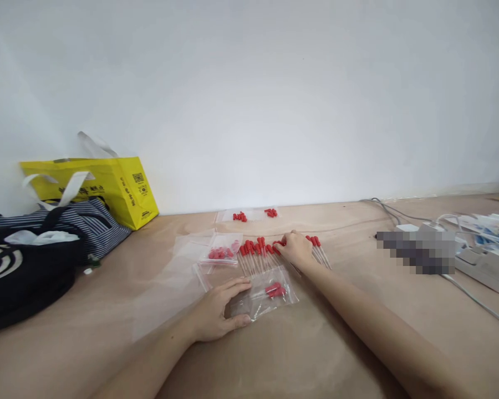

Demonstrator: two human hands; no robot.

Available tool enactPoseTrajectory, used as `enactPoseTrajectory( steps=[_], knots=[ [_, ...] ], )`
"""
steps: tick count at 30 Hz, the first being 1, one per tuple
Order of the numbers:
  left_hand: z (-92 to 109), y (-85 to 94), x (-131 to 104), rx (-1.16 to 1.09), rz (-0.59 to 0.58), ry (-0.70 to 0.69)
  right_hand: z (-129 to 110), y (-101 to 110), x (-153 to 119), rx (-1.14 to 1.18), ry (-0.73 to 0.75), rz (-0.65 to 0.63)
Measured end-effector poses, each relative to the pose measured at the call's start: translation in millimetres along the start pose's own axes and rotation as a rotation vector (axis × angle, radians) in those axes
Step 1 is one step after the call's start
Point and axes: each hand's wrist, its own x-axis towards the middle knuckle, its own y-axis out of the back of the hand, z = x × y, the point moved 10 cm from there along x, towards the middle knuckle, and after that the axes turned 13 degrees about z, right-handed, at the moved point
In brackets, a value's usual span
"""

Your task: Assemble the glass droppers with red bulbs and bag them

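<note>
My left hand (220,313) lies on the table with thumb and fingers apart, at the left edge of a clear zip bag (253,303). Inside that bag are a few red-bulbed droppers (275,290). Just beyond it, several droppers (261,246) with thin pale stems lie in a row, red bulbs pointing away from me. My right hand (295,249) reaches into this row, fingers pinched at the red bulb of a dropper (278,247); the fingertips are partly hidden. More droppers (316,243) lie right of that hand.
Another clear bag (219,252) with red bulbs lies left of the row, over flat plastic bags (170,288). Further red-bulbed pieces (240,217) lie by the wall. A yellow bag (137,194) and black bag (33,271) stand left; cables (478,299) and a white power strip (488,269) lie right.
</note>
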Motion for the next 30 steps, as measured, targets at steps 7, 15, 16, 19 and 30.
enactPoseTrajectory(
  steps=[7,15,16,19,30],
  knots=[
    [-0.6,-0.5,-0.6,0.003,0.002,0.002,2.9,-3.5,-2.2,0.050,-0.095,0.014],
    [-3.9,-1.4,-1.1,0.010,0.007,-0.006,17.6,30.2,2.6,0.416,-0.101,0.101],
    [-3.9,-1.2,-0.9,0.010,0.009,-0.007,22.5,36.3,0.8,0.532,-0.106,0.125],
    [-4.0,-1.2,-0.8,0.016,0.007,-0.001,42.0,50.4,-12.0,0.946,-0.163,0.178],
    [-9.8,-2.9,-0.6,0.038,0.001,0.032,75.7,21.5,-72.5,1.242,-0.571,0.038]
  ],
)
